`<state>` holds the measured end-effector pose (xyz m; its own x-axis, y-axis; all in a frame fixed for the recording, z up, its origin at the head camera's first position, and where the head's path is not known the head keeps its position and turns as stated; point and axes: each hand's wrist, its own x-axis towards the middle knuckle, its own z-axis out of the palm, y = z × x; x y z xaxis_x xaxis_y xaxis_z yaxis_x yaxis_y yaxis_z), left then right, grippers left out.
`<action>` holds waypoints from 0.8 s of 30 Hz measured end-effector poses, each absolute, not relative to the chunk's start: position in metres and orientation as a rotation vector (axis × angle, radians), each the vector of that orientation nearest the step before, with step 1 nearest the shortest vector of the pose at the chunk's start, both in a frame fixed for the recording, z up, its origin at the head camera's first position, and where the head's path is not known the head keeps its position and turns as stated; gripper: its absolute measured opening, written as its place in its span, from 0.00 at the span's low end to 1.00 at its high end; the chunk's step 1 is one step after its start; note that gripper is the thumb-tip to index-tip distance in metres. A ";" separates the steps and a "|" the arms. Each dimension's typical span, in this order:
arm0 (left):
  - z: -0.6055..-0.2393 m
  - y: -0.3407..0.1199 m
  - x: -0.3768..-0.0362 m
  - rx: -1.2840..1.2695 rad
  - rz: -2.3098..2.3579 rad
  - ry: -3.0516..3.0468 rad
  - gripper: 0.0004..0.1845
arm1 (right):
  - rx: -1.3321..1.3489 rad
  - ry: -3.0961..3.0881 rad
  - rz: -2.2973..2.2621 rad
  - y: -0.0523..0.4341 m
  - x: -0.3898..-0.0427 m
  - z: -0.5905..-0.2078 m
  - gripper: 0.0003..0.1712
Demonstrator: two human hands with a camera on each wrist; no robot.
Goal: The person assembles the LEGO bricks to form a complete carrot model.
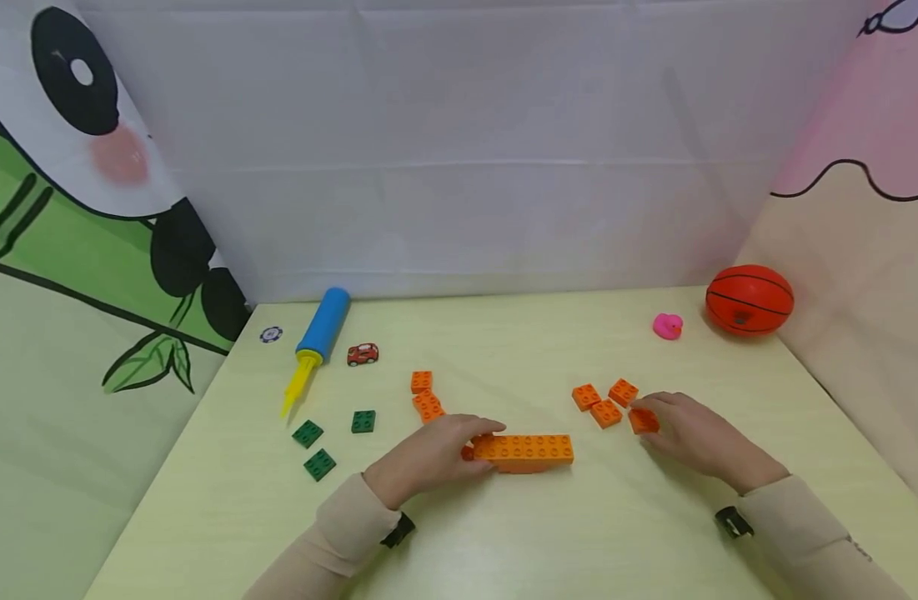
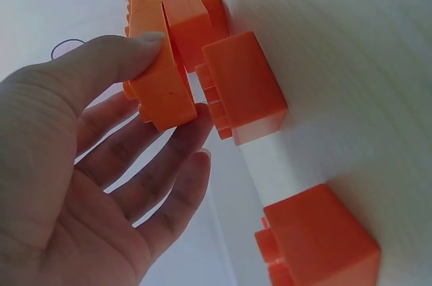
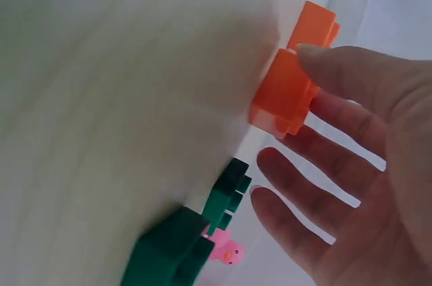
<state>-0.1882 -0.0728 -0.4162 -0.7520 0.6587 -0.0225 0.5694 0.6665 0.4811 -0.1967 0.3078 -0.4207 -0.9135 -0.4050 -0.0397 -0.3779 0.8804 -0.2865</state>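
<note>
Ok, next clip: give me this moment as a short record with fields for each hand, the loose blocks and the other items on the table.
left hand: left hand holds one end of the long orange block
right hand: right hand pinches a small orange block
loose orange: three small orange blocks by the right hand, two more behind the left
green: three green blocks
other: pump, toy car, pink duck, basketball

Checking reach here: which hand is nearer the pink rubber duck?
Right. The right hand lies just below the pink rubber duck; the left hand sits far left, gripping the long orange brick.
</note>
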 end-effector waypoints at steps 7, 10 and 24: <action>-0.413 -0.071 -0.189 0.996 0.659 2.688 0.25 | -0.581 2.933 -0.425 0.309 -0.201 -0.427 0.22; -0.412 -0.071 -0.189 0.991 0.656 2.684 0.25 | -0.604 2.960 -0.460 0.309 -0.198 -0.426 0.22; -0.415 -0.071 -0.190 0.956 0.660 2.664 0.25 | -1.075 2.927 -1.011 0.247 -0.176 -0.418 0.22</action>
